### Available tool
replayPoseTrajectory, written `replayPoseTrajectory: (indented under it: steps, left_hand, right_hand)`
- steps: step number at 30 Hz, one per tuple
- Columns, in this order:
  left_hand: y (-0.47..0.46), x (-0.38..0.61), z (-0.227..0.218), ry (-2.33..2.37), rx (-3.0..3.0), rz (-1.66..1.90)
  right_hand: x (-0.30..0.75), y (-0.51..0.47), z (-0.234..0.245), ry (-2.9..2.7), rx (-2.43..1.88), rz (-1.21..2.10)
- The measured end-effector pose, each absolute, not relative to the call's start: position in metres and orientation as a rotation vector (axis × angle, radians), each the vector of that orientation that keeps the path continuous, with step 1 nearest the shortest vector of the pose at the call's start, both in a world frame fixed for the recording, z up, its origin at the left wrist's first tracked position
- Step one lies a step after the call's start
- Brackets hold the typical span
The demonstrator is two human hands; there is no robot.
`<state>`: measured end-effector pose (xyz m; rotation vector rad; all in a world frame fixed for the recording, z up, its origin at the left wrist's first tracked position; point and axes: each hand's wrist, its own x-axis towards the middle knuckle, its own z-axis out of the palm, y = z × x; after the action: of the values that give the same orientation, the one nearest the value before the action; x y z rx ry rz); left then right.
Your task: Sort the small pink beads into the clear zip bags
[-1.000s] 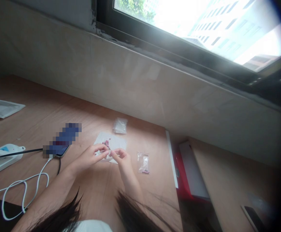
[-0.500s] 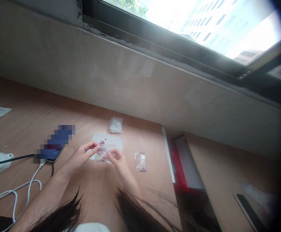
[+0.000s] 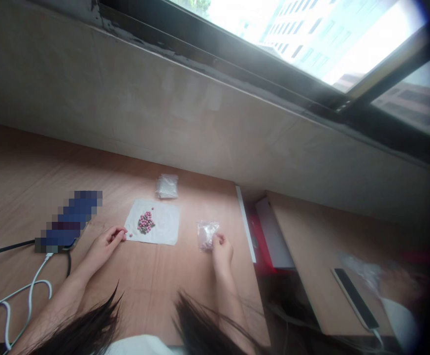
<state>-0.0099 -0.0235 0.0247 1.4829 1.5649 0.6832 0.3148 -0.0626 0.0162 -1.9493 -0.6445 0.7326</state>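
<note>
Head view: a phone (image 3: pixel 70 219) lies near the left hand (image 3: pixel 107 241).

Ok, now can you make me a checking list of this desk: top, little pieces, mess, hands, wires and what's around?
Surface: wooden desk.
Job's things: small pink and dark pieces heaped on a white sheet; transparent bag to its right, stacked bags beyond.
Clutter: blurred-out device left of the sheet.
Hands: left hand at the sheet's left edge; right hand touching the bag's right side; grips unclear.
Cables: white cable, black cable, both by the device.
Surroundings: wall, window, neighbouring desk, another person's hand.
</note>
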Motion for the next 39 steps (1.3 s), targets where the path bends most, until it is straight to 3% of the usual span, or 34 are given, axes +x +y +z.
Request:
replayPoseTrajectory:
  steps: [5, 16, 23, 27, 33, 39]
  left_hand:
    - [-0.025, -0.013, 0.019, 1.521, 1.557, 0.651]
    - [-0.028, -0.013, 0.014, 1.508, 1.598, 0.665]
    - [-0.028, -0.011, 0.013, 1.485, 1.592, 0.768]
    - [-0.027, -0.011, 0.013, 1.48, 1.597, 0.805]
    - [-0.026, -0.011, 0.012, 1.486, 1.595, 0.8]
    - [-0.026, -0.011, 0.008, 1.537, 1.611, 0.787]
  right_hand:
    - [0.31, -0.063, 0.008, -0.869, -2.119, 0.579]
    - [0.293, -0.05, 0.028, -1.04, -2.379, -0.116]
    - [0.216, 0.04, 0.047, -1.676, -1.899, 0.13]
    - [0.191, 0.082, 0.043, -1.823, -1.959, 0.144]
    - [0.202, 0.087, 0.04, -1.795, -1.966, 0.137]
    - [0.208, 0.062, 0.074, -1.428, -1.765, 0.215]
